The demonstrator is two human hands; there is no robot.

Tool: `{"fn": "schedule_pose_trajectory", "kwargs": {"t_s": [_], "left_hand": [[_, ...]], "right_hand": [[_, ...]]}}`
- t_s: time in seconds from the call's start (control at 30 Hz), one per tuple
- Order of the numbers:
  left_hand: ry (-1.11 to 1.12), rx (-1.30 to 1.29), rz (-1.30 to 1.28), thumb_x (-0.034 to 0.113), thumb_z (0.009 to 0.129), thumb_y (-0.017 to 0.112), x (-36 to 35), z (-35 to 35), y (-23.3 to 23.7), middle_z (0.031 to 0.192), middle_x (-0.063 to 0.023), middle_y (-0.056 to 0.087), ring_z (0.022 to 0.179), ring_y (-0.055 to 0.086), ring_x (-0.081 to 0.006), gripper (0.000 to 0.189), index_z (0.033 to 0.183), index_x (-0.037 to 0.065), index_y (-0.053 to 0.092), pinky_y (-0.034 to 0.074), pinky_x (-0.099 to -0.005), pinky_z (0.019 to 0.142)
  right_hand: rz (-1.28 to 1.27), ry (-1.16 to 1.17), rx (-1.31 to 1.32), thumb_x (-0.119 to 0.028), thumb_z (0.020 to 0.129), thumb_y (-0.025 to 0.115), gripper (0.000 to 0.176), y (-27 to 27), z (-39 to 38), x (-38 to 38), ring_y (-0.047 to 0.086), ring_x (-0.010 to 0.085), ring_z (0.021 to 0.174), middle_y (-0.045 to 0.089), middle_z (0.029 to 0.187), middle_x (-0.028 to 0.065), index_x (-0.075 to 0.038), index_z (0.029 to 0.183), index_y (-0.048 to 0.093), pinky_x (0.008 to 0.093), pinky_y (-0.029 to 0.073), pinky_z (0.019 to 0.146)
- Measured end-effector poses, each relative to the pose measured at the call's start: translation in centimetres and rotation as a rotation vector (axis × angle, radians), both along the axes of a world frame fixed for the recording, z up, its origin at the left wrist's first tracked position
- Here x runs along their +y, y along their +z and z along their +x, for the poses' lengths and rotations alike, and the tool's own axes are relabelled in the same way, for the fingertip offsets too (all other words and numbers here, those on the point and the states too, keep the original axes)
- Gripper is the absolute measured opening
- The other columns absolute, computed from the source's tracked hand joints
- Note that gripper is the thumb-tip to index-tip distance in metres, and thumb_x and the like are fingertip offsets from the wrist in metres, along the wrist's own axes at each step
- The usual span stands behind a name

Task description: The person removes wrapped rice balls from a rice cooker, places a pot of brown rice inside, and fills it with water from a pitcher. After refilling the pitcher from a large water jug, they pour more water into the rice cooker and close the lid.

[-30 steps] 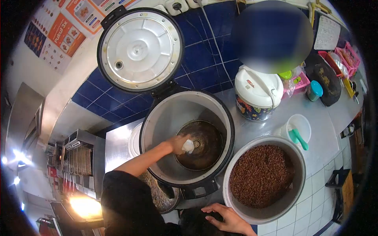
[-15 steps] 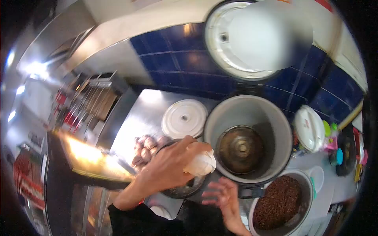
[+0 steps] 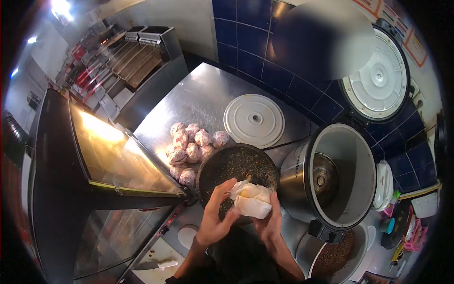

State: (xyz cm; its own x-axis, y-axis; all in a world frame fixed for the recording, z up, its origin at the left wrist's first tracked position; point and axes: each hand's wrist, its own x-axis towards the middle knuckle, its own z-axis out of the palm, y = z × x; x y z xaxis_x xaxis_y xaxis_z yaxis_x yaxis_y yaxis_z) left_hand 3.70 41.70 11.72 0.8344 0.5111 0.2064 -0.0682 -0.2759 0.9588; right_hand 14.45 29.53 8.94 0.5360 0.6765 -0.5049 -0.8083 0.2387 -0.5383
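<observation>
White paper or cloth, bunched into a crumpled white wad (image 3: 251,199) with a yellowish stain, sat between both bare hands in the head view. The left hand (image 3: 213,218) had its thumb and fingers curled round the wad's left end. The right hand (image 3: 270,222) came up from below and pressed against the right end, so both hands were closed on it. How far the right fingers wrapped behind it could not be told. The wad's long axis ran roughly left to right, tipped slightly down toward the right hand. It lay just beyond the palms, on the side away from the person's body, with neither hand nearer than the other.

Behind the wad was a round dark pan speckled with crumbs (image 3: 236,168). The wad overlapped the pan's near rim, but whether it touched could not be told. Just left of the pan, a heap of small pinkish wrapped bundles (image 3: 191,144) rested on the brushed steel counter (image 3: 198,94), and a flat round white lid (image 3: 254,120) lay beyond them. Just right of the pan, a large steel rice cooker (image 3: 343,175) stood open, its heating plate bare and its hinged lid (image 3: 378,78) raised against the dark blue tiled wall (image 3: 246,28). At the lower right, a metal pot of brown grains (image 3: 333,255) was partly hidden. A lit glass display case (image 3: 118,151) stood well to the left.
</observation>
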Motion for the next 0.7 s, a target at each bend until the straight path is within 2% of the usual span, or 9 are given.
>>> {"fn": "schedule_pose_trajectory", "kwargs": {"t_s": [0.07, 0.1, 0.23, 0.33, 0.43, 0.53, 0.6, 0.7], "left_hand": [[0.121, -0.001, -0.395, 0.014, 0.096, 0.050, -0.2, 0.5, -2.6, 0.130, -0.0184, 0.049, 0.120, 0.048, -0.0235, 0.041, 0.133, -0.003, 0.045, 0.036, -0.0320, 0.102], [0.146, -0.018, -0.488, 0.016, 0.101, 0.039, -0.7, 0.8, -2.2, 0.122, -0.0156, 0.053, 0.114, 0.051, -0.0199, 0.036, 0.129, -0.004, 0.048, 0.037, -0.0303, 0.100], [0.151, -0.041, -0.480, 0.017, 0.101, 0.040, -0.7, 1.1, -4.2, 0.117, -0.0132, 0.056, 0.111, 0.053, -0.0183, 0.036, 0.128, -0.005, 0.049, 0.040, -0.0278, 0.096], [0.085, -0.117, -0.339, 0.013, 0.098, 0.046, 0.8, 0.6, -4.6, 0.119, -0.0124, 0.054, 0.111, 0.053, -0.0171, 0.034, 0.127, -0.003, 0.050, 0.044, -0.0293, 0.093], [-0.119, -0.028, -0.519, 0.001, 0.089, 0.055, 1.4, 0.4, -4.6, 0.122, -0.0101, 0.051, 0.113, 0.054, -0.0177, 0.042, 0.130, 0.001, 0.046, 0.050, -0.0342, 0.093], [-0.194, 0.084, -0.549, 0.002, 0.087, 0.058, 0.7, 0.5, -6.2, 0.121, -0.0108, 0.054, 0.113, 0.054, -0.0178, 0.045, 0.129, -0.001, 0.046, 0.045, -0.0334, 0.097], [-0.233, 0.141, -0.504, 0.000, 0.086, 0.059, -0.3, 0.8, -7.0, 0.119, -0.0113, 0.055, 0.111, 0.056, -0.0175, 0.044, 0.128, -0.001, 0.047, 0.046, -0.0327, 0.096], [-0.320, 0.251, -0.432, -0.003, 0.085, 0.060, -3.0, 1.2, -9.0, 0.114, -0.0117, 0.058, 0.106, 0.059, -0.0169, 0.039, 0.123, -0.001, 0.049, 0.049, -0.0312, 0.092]], "right_hand": [[0.018, -0.011, -0.030, -0.051, 0.098, 0.039, 0.055, -0.9, 0.0, 0.7, 0.057, 0.0214, 0.112, 0.058, 0.119, 0.0107, -0.005, 0.127, 0.049, 0.0353, 0.046, 0.095], [0.003, -0.002, -0.041, -0.051, 0.098, 0.039, 0.055, -1.2, 0.0, 1.0, 0.057, 0.0214, 0.112, 0.058, 0.119, 0.0107, -0.005, 0.127, 0.049, 0.0353, 0.046, 0.095], [-0.067, -0.026, -0.077, -0.049, 0.100, 0.037, 0.052, -1.9, 0.2, 1.6, 0.056, 0.0209, 0.113, 0.057, 0.121, 0.0097, -0.006, 0.126, 0.050, 0.0357, 0.047, 0.095], [-0.035, -0.004, -0.055, -0.045, 0.101, 0.034, 0.048, -1.7, 0.6, 1.4, 0.056, 0.0202, 0.113, 0.057, 0.122, 0.0097, -0.007, 0.126, 0.049, 0.0358, 0.047, 0.095], [-0.015, -0.002, -0.083, -0.042, 0.102, 0.033, 0.046, -1.7, 1.5, 0.6, 0.055, 0.0202, 0.114, 0.056, 0.123, 0.0095, -0.008, 0.128, 0.048, 0.0358, 0.047, 0.095], [-0.017, -0.009, -0.112, -0.041, 0.102, 0.033, 0.046, -3.6, 2.2, -1.7, 0.055, 0.0212, 0.115, 0.054, 0.124, 0.0092, -0.008, 0.131, 0.046, 0.0358, 0.047, 0.096], [-0.074, -0.004, -0.084, -0.043, 0.102, 0.033, 0.048, -5.0, 2.0, -3.8, 0.055, 0.0209, 0.114, 0.057, 0.120, 0.0085, -0.006, 0.129, 0.048, 0.0358, 0.046, 0.096], [-0.173, -0.068, -0.067, -0.041, 0.102, 0.033, 0.047, -7.1, 1.0, -8.0, 0.053, 0.0208, 0.117, 0.056, 0.123, 0.0092, -0.006, 0.128, 0.049, 0.0355, 0.044, 0.099]]}}
